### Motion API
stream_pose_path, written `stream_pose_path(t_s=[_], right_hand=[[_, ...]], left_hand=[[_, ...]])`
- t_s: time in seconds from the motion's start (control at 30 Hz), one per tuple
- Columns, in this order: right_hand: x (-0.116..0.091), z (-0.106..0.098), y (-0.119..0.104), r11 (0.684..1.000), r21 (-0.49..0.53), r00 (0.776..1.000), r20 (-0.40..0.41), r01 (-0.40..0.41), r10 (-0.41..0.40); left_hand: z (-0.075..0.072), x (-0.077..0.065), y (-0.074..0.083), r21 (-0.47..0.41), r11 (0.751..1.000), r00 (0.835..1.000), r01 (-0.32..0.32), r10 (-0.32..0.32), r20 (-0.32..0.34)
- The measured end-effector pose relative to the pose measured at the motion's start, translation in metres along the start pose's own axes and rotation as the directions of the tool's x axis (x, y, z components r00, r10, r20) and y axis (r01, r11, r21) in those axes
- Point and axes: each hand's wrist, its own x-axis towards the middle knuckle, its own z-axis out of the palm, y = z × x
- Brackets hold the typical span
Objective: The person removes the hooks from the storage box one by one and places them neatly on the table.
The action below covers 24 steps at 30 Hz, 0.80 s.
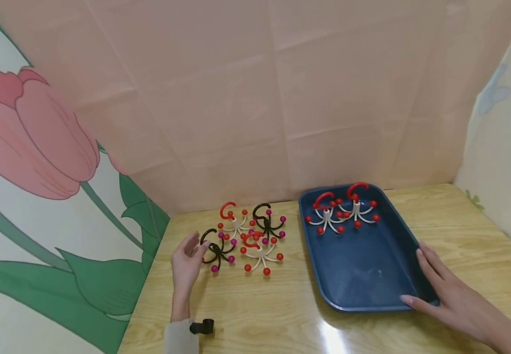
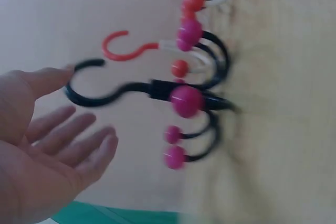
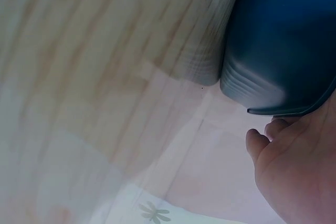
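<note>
My left hand [image 1: 186, 263] is beside a black multi-arm hook [image 1: 216, 249] with magenta ball tips, fingers loosely spread. In the left wrist view its thumb [image 2: 50, 81] meets or overlaps the curved top of that hook [image 2: 187, 100]; contact is unclear. Close by stand another black hook [image 1: 267, 224] and two white hooks with red tops and red balls, one at the back [image 1: 236, 225] and one in front [image 1: 261, 253]. My right hand [image 1: 452, 297] holds the near right corner of a blue tray [image 1: 370, 275], thumb over the near rim. Two white-and-red hooks [image 1: 326, 216] stand in the tray's far part.
The wood-grain table [image 1: 255, 305] runs back to a pinkish-brown sheet [image 1: 282, 123]. A tulip-printed panel [image 1: 60, 211] borders the left side, and a pale wall [image 1: 507, 162] the right. A black strap piece [image 1: 203, 326] sits at the left wrist.
</note>
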Motion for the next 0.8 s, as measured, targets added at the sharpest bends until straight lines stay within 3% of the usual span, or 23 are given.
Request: stream_pose_path(t_s=[0.2,0.4,0.63,0.8], right_hand=[[0.0,0.0,0.0,1.0,-0.011,1.0,-0.013,0.012,-0.012],[-0.001,0.001,0.0,1.0,-0.004,1.0,0.005,-0.004,0.004],[0.0,0.0,0.0,1.0,-0.012,1.0,-0.021,0.012,-0.013],[-0.001,0.001,-0.001,1.0,-0.001,1.0,0.013,-0.013,0.013]], left_hand=[[0.003,-0.006,0.041,0.055,0.987,0.988,-0.153,0.154,-0.013],[0.015,-0.013,0.093,-0.001,0.953,0.953,-0.302,0.302,0.039],[0.035,-0.014,0.13,-0.083,0.926,0.918,-0.369,0.377,0.124],[0.054,-0.016,0.15,-0.145,0.911,0.892,-0.387,0.409,0.19]])
